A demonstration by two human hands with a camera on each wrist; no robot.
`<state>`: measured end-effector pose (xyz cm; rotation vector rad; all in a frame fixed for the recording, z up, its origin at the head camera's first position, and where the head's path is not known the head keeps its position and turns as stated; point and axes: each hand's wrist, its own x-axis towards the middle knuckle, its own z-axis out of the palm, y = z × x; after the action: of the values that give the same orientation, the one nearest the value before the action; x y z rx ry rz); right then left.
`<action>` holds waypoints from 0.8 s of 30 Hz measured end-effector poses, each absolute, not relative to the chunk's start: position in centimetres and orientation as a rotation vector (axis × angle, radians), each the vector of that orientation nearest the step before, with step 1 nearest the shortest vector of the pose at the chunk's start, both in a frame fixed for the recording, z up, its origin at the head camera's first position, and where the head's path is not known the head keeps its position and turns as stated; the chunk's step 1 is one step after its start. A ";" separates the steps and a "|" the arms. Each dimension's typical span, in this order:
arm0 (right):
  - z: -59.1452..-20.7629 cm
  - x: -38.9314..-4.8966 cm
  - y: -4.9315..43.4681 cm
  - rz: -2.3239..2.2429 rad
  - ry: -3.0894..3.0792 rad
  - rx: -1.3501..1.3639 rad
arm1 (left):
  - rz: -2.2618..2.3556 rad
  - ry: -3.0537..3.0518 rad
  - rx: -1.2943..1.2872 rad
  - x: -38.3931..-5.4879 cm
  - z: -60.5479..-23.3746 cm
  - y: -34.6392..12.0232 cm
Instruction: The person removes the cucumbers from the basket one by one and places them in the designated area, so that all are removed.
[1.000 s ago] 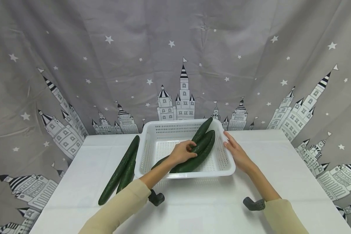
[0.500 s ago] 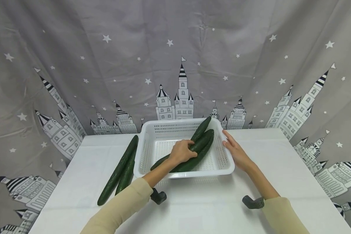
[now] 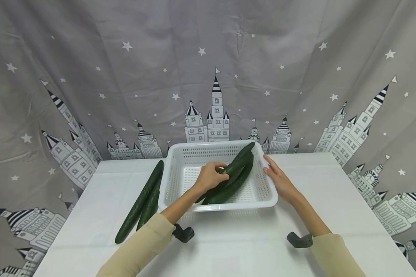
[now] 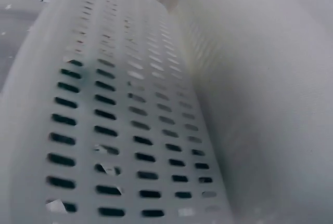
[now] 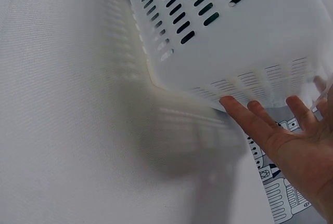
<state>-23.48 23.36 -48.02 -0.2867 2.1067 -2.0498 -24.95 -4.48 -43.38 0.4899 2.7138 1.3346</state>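
Observation:
In the head view a white slotted plastic basket (image 3: 218, 207) stands on the table. My left hand (image 3: 208, 179) reaches into it and pinches a dark green cucumber (image 3: 238, 161) between thumb and fingers. That cucumber slants to the back right, lying across other cucumbers (image 3: 230, 191) in the basket. My right hand (image 3: 281, 182) rests on the basket's right side; the right wrist view has its fingers (image 5: 250, 117) extended along the outer wall (image 5: 260, 31). Only the basket's outside (image 4: 28, 151) fills the left wrist view, with dark green behind its slots; the left hand is hidden there.
Two long cucumbers (image 3: 138, 204) lie side by side on the white tabletop (image 3: 242, 246), left of the basket. Behind the table hangs a grey curtain (image 3: 263, 50) printed with castles and stars. Dark wrist mounts (image 3: 183, 233) protrude below both forearms.
My left hand has shifted a little to the left. The rearmost cucumber in the basket has swung nearer and to the right, now over the others. The right hand stays put.

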 end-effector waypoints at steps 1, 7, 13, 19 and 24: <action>-48.0 -23.5 23.4 -2.046 2.108 -0.291 | 1.347 2.718 0.492 -24.9 -43.1 -4.6; -47.9 -23.3 23.4 -2.043 2.109 -0.296 | 1.403 2.791 0.531 -24.8 -40.8 -5.9; -47.7 -23.1 23.3 -2.023 2.128 -0.296 | 1.479 2.821 0.518 -24.5 -38.3 -8.1; -47.6 -23.0 23.2 -2.022 2.128 -0.301 | 1.563 2.830 0.430 -23.9 -36.6 -11.6; -47.7 -23.0 23.2 -2.021 2.132 -0.299 | 1.634 2.796 0.276 -23.4 -35.5 -15.2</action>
<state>-23.05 23.16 -47.66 -0.2988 2.1321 -2.0210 -23.42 -15.23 -35.52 0.2758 2.7960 1.6339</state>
